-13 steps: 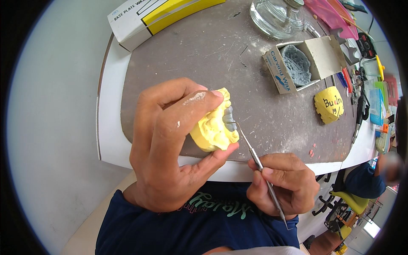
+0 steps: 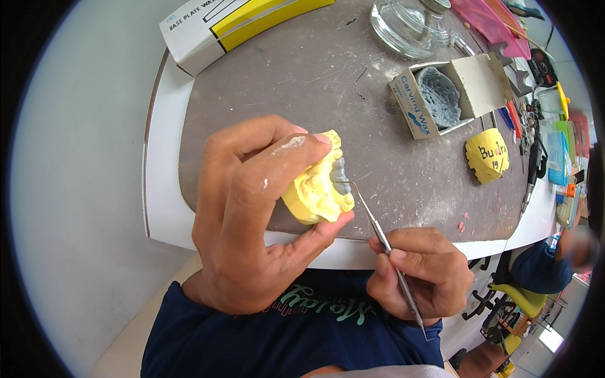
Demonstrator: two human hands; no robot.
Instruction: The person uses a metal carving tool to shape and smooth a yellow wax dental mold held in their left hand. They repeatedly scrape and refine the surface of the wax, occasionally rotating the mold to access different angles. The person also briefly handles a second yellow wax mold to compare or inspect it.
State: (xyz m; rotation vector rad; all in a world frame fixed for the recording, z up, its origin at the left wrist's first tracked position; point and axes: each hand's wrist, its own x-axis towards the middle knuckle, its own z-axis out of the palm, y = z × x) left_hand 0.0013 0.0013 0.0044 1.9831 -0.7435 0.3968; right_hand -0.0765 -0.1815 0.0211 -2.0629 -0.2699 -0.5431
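Observation:
A yellow dental cast [image 2: 315, 189] is gripped between the fingers and thumb of my left hand [image 2: 252, 201], its row of teeth turned to the right. Several of its teeth are grey wax [image 2: 339, 173]. My right hand [image 2: 422, 271] pinches a slim metal dental carver [image 2: 387, 246] like a pen. The carver's bent upper tip lies at the lower grey wax tooth and seems to touch it. Its other hooked end points down toward my shirt. The palm side of my left hand is hidden.
An opened box [image 2: 413, 120] of grey wax stands at the right of the brown mat [image 2: 277, 82]. Near it lies a second yellow cast [image 2: 487, 156]. A glass burner [image 2: 409, 28], a white and yellow box [image 2: 239, 28] and assorted tools line the edges. Another person [image 2: 539, 268] is at far right.
The carver's tip has shifted very slightly along the grey wax tooth. Both hands and the cast stay almost where they were.

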